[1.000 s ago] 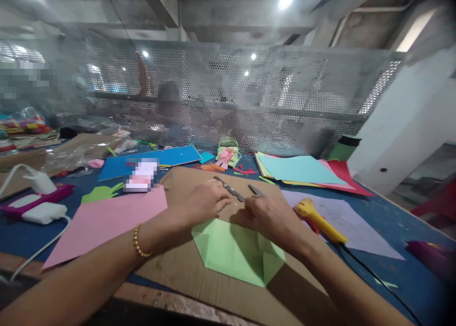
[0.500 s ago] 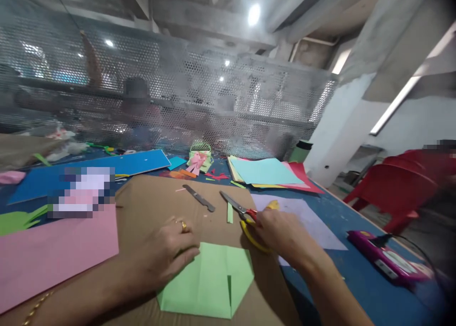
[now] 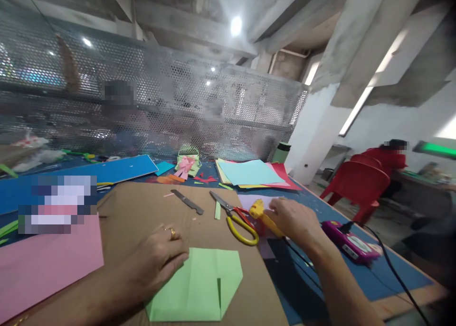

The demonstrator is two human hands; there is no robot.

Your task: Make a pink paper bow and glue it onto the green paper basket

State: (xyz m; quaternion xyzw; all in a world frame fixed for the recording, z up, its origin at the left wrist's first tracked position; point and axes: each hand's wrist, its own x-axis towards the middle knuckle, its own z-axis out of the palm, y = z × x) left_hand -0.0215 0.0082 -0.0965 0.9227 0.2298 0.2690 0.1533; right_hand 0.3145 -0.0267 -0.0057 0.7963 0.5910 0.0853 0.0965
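My left hand [image 3: 166,252], with a gold ring, is closed and lies at the upper left edge of a folded light green paper [image 3: 201,283], its fingers and thumb pressing the paper to the cardboard [image 3: 128,217]. My right hand [image 3: 294,221] is wrapped round a yellow glue gun [image 3: 261,212] whose tip points left; a dark cord trails from it. Just left of the glue gun lie scissors [image 3: 233,217] with red and yellow handles. A thin green strip [image 3: 217,210] and a dark metal blade [image 3: 187,201] lie beside them on the cardboard.
Pink paper [image 3: 53,269] and a blue board [image 3: 124,168] lie left. Behind are a small green paper basket [image 3: 188,161] and stacked coloured sheets [image 3: 249,172]. A purple power strip [image 3: 351,243] with a plugged cord is right. A person sits beyond a red chair [image 3: 356,179].
My right hand has moved off the scissors and now grips the glue gun. The scissors rest on the cardboard. My left hand stays on the green paper; the view has turned to the right.
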